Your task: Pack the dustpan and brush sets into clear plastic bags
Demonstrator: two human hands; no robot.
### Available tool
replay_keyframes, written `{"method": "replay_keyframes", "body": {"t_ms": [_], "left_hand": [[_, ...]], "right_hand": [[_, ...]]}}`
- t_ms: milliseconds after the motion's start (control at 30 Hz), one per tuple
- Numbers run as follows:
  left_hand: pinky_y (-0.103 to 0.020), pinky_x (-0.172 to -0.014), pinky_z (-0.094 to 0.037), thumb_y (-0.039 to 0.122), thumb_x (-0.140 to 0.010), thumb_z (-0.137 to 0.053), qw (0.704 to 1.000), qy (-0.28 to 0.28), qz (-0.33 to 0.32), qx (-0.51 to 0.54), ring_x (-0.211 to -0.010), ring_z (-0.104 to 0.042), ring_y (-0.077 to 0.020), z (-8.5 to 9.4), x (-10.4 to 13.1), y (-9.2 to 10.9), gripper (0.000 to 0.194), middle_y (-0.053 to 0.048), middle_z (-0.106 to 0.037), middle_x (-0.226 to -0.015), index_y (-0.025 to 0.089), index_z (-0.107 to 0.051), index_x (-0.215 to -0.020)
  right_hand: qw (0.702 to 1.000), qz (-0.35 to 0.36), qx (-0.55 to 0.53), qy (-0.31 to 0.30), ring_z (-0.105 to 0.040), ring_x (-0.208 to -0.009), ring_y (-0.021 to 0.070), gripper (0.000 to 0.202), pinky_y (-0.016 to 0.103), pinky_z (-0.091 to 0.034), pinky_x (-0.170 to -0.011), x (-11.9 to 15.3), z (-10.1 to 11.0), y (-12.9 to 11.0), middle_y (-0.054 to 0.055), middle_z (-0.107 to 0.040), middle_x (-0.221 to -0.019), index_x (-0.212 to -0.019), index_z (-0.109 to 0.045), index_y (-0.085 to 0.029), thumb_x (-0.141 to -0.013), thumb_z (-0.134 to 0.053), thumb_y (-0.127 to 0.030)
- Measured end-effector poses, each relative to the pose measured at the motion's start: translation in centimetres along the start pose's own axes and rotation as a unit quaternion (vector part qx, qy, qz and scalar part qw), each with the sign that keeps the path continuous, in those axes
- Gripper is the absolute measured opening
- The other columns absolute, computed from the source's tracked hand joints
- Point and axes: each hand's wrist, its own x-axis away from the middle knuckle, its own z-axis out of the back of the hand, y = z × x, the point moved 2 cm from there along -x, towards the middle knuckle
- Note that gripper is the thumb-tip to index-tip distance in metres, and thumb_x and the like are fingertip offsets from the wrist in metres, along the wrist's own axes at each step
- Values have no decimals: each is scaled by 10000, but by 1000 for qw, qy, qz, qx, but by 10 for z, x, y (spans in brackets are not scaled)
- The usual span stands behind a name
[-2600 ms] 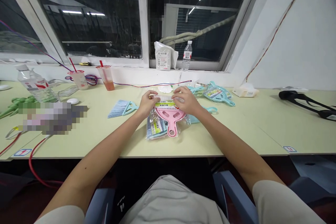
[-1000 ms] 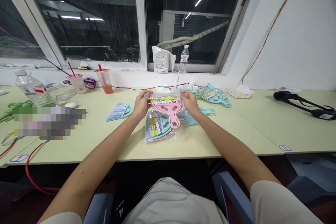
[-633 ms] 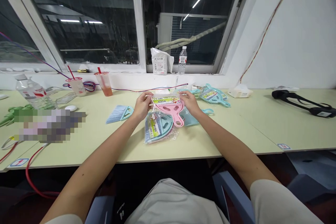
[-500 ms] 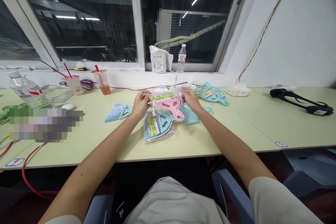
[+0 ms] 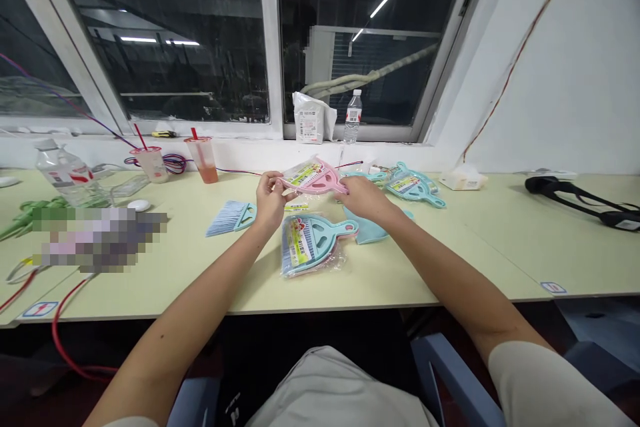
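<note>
Between my two hands, above the table, is a pink dustpan and brush set [image 5: 325, 179] in clear wrap with a yellow-green label. My left hand [image 5: 271, 199] pinches its wide end at the left. My right hand [image 5: 364, 197] is closed around the handle end. Below it on the table lies a wrapped blue dustpan and brush set [image 5: 320, 235], with a bit of pink under it. A loose light-blue brush [image 5: 233, 217] rests beside my left hand. Behind my right wrist, a blue dustpan [image 5: 373, 231] is partly hidden. Another wrapped blue set [image 5: 413, 183] lies farther back.
Two drink cups with red straws [image 5: 203, 159] and a large plastic bottle [image 5: 63, 170] stand at the back left. A small bottle [image 5: 353, 117] and a white package [image 5: 311, 121] are on the sill. A tissue pack [image 5: 463, 178] and a black strap device [image 5: 585, 203] lie right.
The pink set has turned so its handle points more to the right, and it has risen off the blue set beneath. My right hand has moved down onto the handle end.
</note>
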Motion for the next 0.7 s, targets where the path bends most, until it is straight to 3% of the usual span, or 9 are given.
{"method": "replay_keyframes", "body": {"t_ms": [133,267,367,467,567,700], "left_hand": [[-417,-889,-650,397,-860,-761,996,-84,-23,-25,-940,-673,-144,-7,6,-1,292,-3,-559,-1007,238,-566,-1008],[-449,-902,-619,370,-861,-749,984,-170,-12,-59,-947,-716,-178,-14,13,-7,426,-20,-596,-1096,279,-510,-1202],[-395,-862,-578,282,-868,-699,969,-178,-22,-168,-872,-710,-180,-12,16,-10,399,-18,-648,-1003,270,-515,-1222],[-359,-878,-515,193,-855,-663,943,-160,-70,-284,-876,-677,-193,-5,16,-7,278,-25,-686,-908,242,-596,-1120],[-339,-856,-487,172,-874,-609,941,-96,-101,-308,-877,-657,-202,4,10,-2,197,-31,-693,-877,234,-612,-1061],[-311,-784,-479,195,-901,-546,955,2,-91,-281,-842,-646,-197,17,-4,-2,156,-25,-681,-841,232,-587,-1047]], "right_hand": [[998,-31,45,-20,-681,-1062,325,155,346,-485,-816,-19,0,16,208,-733,-1150,-1027,-706,-143,-906,-609,-147],[999,-38,24,7,-665,-1110,297,280,320,-469,-870,-32,-1,67,180,-733,-1209,-1131,-709,-143,-872,-618,-92],[998,-48,-29,33,-670,-1056,260,300,304,-467,-869,-32,-6,112,146,-744,-1205,-1166,-715,-141,-883,-619,-118],[995,-31,-83,39,-672,-1012,253,277,317,-475,-862,-24,-13,136,134,-755,-1161,-1153,-721,-137,-907,-594,-140],[994,26,-109,15,-668,-1035,265,267,339,-487,-883,-13,-20,126,124,-747,-1176,-1155,-717,-161,-915,-600,-168],[987,131,-90,-39,-641,-1130,299,295,383,-483,-949,6,-30,75,129,-722,-1243,-1180,-711,-189,-901,-622,-155]]}}
